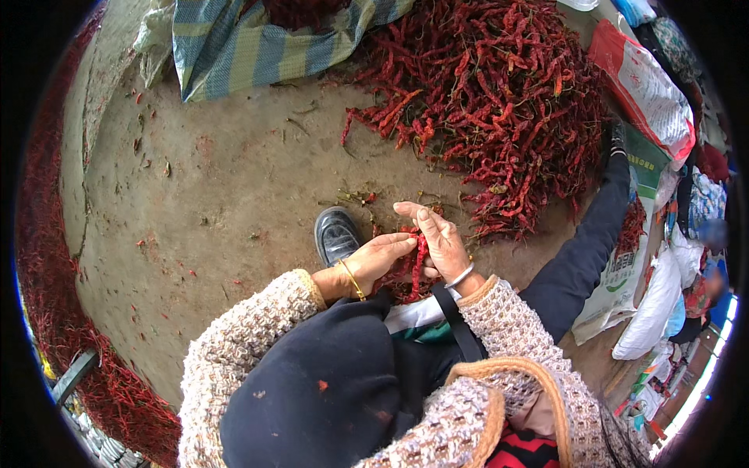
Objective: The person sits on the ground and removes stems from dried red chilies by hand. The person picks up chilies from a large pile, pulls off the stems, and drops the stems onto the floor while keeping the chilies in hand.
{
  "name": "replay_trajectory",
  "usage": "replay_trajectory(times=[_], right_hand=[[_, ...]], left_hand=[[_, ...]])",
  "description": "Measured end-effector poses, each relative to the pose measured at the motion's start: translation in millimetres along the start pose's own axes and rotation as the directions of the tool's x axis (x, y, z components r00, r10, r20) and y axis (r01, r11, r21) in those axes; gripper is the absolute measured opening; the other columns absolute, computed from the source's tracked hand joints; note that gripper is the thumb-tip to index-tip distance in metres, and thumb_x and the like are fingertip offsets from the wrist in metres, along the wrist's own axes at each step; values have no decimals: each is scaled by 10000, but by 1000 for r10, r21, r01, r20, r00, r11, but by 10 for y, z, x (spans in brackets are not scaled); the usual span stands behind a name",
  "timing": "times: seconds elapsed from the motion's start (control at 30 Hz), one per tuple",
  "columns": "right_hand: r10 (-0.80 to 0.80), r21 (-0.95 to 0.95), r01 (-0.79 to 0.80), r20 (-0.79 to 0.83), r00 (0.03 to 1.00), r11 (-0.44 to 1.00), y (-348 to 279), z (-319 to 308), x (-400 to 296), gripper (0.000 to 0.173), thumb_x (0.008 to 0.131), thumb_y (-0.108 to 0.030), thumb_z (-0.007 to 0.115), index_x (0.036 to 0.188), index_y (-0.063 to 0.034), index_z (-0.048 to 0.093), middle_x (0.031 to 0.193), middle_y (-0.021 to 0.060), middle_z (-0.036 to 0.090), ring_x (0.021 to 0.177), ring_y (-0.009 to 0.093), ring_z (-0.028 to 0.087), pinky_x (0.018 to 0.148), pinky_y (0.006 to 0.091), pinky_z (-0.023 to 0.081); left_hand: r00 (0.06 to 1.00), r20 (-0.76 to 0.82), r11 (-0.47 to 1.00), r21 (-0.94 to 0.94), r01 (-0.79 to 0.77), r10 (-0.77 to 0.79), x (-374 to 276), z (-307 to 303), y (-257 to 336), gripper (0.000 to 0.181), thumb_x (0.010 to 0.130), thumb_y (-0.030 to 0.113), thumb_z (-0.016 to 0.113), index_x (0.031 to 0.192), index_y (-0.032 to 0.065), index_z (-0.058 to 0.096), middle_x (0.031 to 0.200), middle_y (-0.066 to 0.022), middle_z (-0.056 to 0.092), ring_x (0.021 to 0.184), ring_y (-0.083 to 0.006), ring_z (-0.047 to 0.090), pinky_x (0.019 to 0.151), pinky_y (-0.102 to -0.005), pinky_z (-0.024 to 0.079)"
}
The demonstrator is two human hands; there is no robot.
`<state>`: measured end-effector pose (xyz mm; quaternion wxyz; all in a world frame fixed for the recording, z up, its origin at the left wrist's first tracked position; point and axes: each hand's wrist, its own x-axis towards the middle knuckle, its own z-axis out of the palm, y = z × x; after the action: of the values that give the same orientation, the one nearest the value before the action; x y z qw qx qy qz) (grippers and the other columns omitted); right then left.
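Note:
Before me, my left hand (380,257), with a yellow bangle at the wrist, pinches the upper end of a dried red chili pepper (418,269) between thumb and fingers. Close against it on the right is my right hand (440,241), a silver bangle at its wrist; its index finger and thumb are raised, and its lower fingers curl behind the chili, so whether they grip it is unclear. More red chilies lie beneath both hands, by a white and green bag (416,313) at my lap. A large heap of dried red chilies (497,105) lies on the floor beyond my hands.
A blue and yellow striped woven sack (263,55) lies at the top. My black shoe (337,234) is on the concrete floor (193,193), among scattered stems. A long chili pile (52,281) curves along the left. White sacks (652,304) and partly visible people are at the right.

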<state>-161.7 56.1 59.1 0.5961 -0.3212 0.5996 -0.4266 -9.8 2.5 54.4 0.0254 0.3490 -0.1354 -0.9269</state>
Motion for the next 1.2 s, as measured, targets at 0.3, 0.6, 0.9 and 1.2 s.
replay_trajectory(times=[0.3,0.6,0.9,1.2], right_hand=[[94,-253,-62,115,989,965,50,-128,119,431,988,-364,423,1025,0,652,868,62,674,808,137,620,738,278,495],[-454,-709,555,360,815,434,0,-207,5,306,907,-209,555,649,-45,577,520,66,509,469,207,534,450,331,417],[-297,-849,528,499,814,23,219,134,979,356,825,-123,564,1180,-120,559,1284,107,504,1152,276,506,891,377,476],[483,-671,598,737,473,438,339,-265,186,179,767,-181,601,880,-51,648,871,154,665,806,348,653,745,466,520]], left_hand=[[996,-41,982,170,80,-74,-28,-77,86,187,963,210,490,1063,58,530,741,25,477,538,-39,386,428,-184,277],[916,104,641,684,-349,388,68,-131,10,205,916,183,522,934,-11,588,732,9,546,669,-85,491,597,-259,428],[812,-475,941,171,-293,339,59,-550,230,100,882,178,606,887,93,553,581,70,442,439,-22,364,372,-198,263],[861,-493,888,-330,-321,128,138,-750,22,141,920,220,513,841,103,506,616,49,384,501,-70,343,451,-222,300]])
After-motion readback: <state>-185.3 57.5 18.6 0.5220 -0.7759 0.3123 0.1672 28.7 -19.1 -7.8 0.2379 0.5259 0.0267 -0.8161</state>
